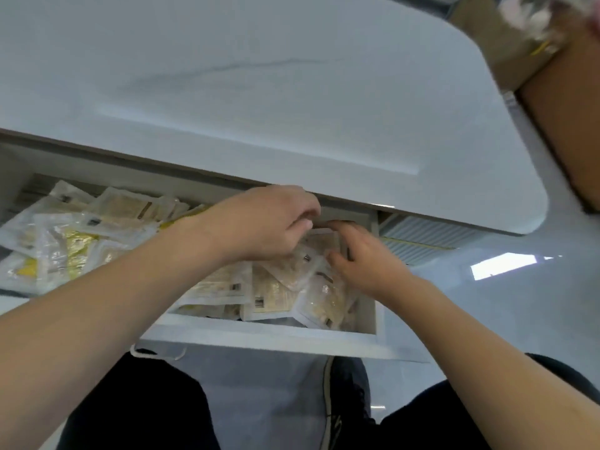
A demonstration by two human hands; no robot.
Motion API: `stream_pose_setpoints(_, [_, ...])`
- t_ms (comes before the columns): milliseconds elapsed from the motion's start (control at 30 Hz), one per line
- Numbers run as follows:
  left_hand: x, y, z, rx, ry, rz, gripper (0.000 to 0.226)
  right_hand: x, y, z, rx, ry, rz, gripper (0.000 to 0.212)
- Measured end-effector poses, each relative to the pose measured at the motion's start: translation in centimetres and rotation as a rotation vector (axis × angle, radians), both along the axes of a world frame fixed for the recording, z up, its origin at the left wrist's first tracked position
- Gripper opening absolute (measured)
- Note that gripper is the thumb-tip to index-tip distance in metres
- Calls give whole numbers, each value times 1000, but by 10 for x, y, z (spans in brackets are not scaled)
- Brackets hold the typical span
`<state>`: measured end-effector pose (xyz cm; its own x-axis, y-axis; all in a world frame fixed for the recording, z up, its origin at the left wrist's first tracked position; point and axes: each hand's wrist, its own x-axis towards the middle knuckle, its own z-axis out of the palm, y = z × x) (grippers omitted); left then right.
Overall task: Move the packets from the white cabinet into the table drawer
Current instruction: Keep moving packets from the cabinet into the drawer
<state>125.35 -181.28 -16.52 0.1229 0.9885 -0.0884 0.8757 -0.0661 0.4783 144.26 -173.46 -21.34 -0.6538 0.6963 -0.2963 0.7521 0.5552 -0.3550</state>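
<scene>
Both hands reach into the open drawer (266, 332) under the desk (259, 92), the left hand (263, 222) and right hand (363, 254) with fingers curled around packets (311, 251) between them near the drawer's back right corner, beside others heaped leftward.

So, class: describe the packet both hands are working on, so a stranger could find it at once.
Under the white tabletop, the open drawer holds many packets. Look in its far right corner: that packet lies between the left hand and right hand, the only one touched.
</scene>
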Motion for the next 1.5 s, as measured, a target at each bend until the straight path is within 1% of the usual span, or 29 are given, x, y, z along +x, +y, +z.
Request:
stream_pose_setpoints(100, [38, 38, 22, 170, -75, -60, 25, 46, 12, 22, 0, -26, -106, 53])
stream_pose_setpoints(167, [63, 65, 29, 254, -102, -77, 25, 79, 18, 32, -1, -45, -189, 53])
stream_pose_setpoints(267, [101, 107, 27, 304, -62, -143, 31, 126, 27, 44, -1, -36, -329, 51])
stream_pose_setpoints(433, [158, 159, 17, 306, 33, -238, 42, 188, 40, 52, 38, -7, -580, 53])
stream_pose_setpoints(567, [194, 188, 9, 303, 90, -259, 47, 227, 55, 53, 76, 21, -749, 55])
stream_pose_setpoints(667, [212, 212, 9, 291, 153, -260, 47, 243, 74, 60, 103, 37, -812, 60])
stream_pose_setpoints(767, [223, 238, 30, 228, 215, -233, 48, 251, 96, 89, 115, 62, -838, 63])
stream_pose_setpoints(833, [227, 256, 62, 217, 242, -218, 47, 256, 110, 125, 121, 70, -840, 63])
stream_pose_setpoints(933, [235, 280, 139, 204, 259, -197, 47, 266, 133, 199, 151, 82, -828, 63])
stream_pose_setpoints(1233, [269, 336, 454, 256, 265, -162, 47, 288, 188, 495, 206, 108, -782, 62])
stream_pose_setpoints(1333, [281, 351, 544, 276, 233, -159, 46, 296, 210, 580, 217, 111, -741, 63])
stream_pose_setpoints(1400, [285, 362, 583, 284, 216, -155, 47, 301, 229, 624, 222, 105, -712, 64])
stream_pose_setpoints(1500, [278, 387, 616, 265, 240, -117, 51, 305, 264, 666, 235, 105, -659, 65])
